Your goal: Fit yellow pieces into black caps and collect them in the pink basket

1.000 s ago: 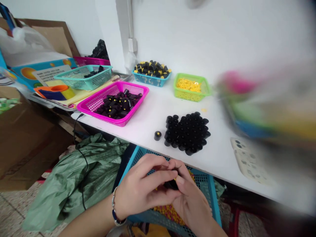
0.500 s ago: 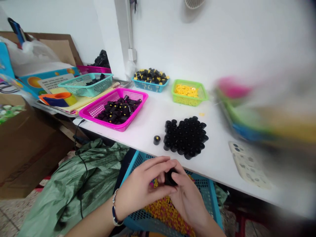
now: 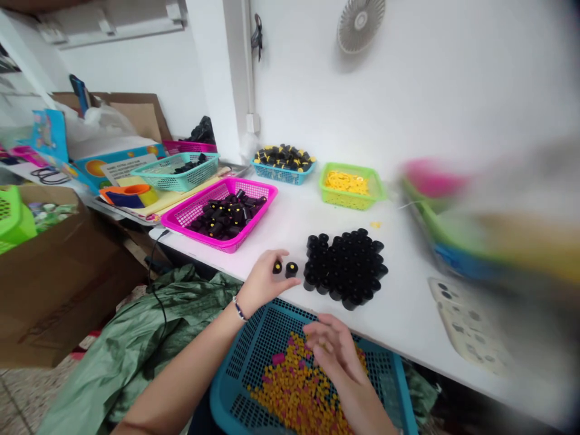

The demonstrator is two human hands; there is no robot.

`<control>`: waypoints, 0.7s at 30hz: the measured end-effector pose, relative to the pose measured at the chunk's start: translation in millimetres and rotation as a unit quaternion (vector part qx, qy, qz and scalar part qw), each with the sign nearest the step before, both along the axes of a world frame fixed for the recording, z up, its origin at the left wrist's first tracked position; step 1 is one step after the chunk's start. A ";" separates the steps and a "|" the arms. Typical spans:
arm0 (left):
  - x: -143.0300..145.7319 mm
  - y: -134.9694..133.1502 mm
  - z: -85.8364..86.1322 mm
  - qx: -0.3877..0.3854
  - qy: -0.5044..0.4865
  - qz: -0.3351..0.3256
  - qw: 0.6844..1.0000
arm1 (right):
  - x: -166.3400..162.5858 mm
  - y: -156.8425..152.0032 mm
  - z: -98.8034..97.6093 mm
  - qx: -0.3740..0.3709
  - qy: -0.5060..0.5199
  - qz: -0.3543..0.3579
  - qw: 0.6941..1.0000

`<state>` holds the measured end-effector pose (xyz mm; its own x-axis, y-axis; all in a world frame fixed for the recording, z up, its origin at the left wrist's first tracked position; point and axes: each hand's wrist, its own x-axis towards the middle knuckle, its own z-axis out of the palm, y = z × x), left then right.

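My left hand [image 3: 263, 279] rests on the front edge of the white table [image 3: 408, 308] and pinches a small black cap with a yellow dot [image 3: 277, 266]. The cap stands beside a second such cap [image 3: 291, 269]. Just right of them is a tight cluster of upright black cylinders [image 3: 344, 266]. My right hand [image 3: 330, 349] hovers over a blue basket [image 3: 244, 368] below the table edge, fingers loosely apart above the many small yellow and pink pieces [image 3: 299, 393] in it. It holds nothing that I can see.
A pink basket of black caps [image 3: 181, 212], a blue basket of yellow-topped caps [image 3: 283, 175] and a green basket of yellow bits [image 3: 351, 198] stand further back. A blurred coloured mass [image 3: 475, 223] fills the right. A green bag [image 3: 136, 338] and a cardboard box [image 3: 54, 272] lie at left.
My hands, joined on a black cap over the blue basket, have parted. The left hand carried the cap up to the table beside the other cap; the right dropped toward the basket.
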<state>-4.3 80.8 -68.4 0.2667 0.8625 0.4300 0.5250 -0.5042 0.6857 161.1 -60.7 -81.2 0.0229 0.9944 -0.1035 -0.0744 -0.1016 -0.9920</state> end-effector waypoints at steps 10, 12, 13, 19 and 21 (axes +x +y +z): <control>-29.0 55.4 48.3 0.057 0.092 0.049 0.993 | 33.9 -9.5 -54.6 -0.017 -0.317 0.237 0.918; -50.7 83.6 81.0 0.075 0.116 0.115 0.984 | 40.0 -14.7 -69.7 -0.033 -0.471 0.248 0.846; -58.8 97.2 94.7 0.069 0.137 0.149 0.977 | 41.3 -17.8 -77.2 -0.046 -0.537 0.238 0.808; -45.0 106.7 103.5 0.118 0.206 0.038 0.971 | 39.4 -28.6 -114.1 -0.094 -0.663 0.193 0.717; -22.8 88.6 79.8 0.081 0.196 -0.115 0.970 | 40.2 -27.4 -120.2 -0.093 -0.671 0.197 0.709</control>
